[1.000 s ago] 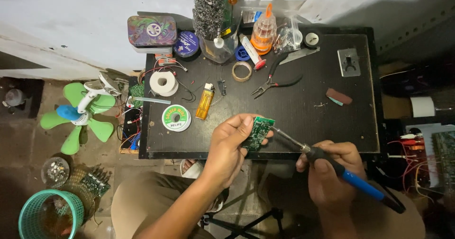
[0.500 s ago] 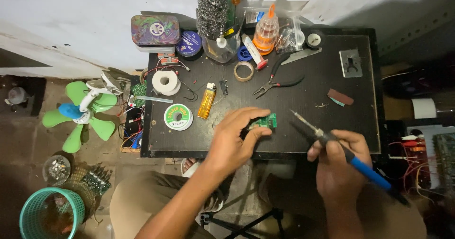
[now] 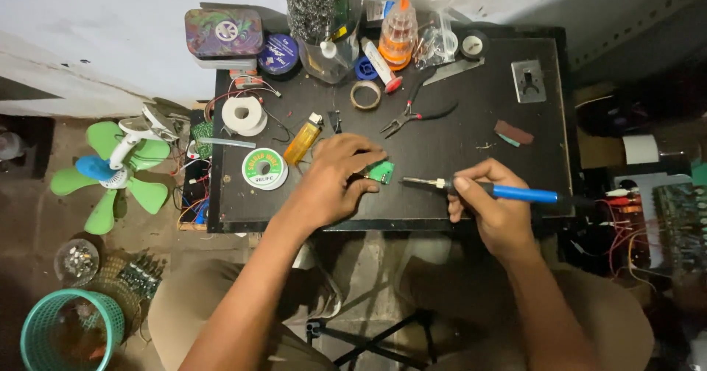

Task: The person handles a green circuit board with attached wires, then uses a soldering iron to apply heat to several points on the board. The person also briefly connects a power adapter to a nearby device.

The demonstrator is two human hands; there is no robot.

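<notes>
My left hand (image 3: 335,179) pins a small green circuit board (image 3: 381,171) against the black table (image 3: 471,143), fingers over most of it. My right hand (image 3: 490,205) grips a blue-handled soldering iron (image 3: 508,191). The iron lies nearly level, its metal tip pointing left and ending a short way right of the board, not touching it.
Behind my hands lie a solder spool (image 3: 264,168), a yellow lighter (image 3: 303,140), a white tape roll (image 3: 244,115), pliers (image 3: 412,113) and a tape ring (image 3: 365,95). Bottles and tins crowd the back edge. A green fan (image 3: 110,171) and a teal basket (image 3: 70,338) sit on the floor at left.
My left hand has set the board down onto the table, further back. The soldering iron has swung from a raised angle to nearly level, tip toward the board.
</notes>
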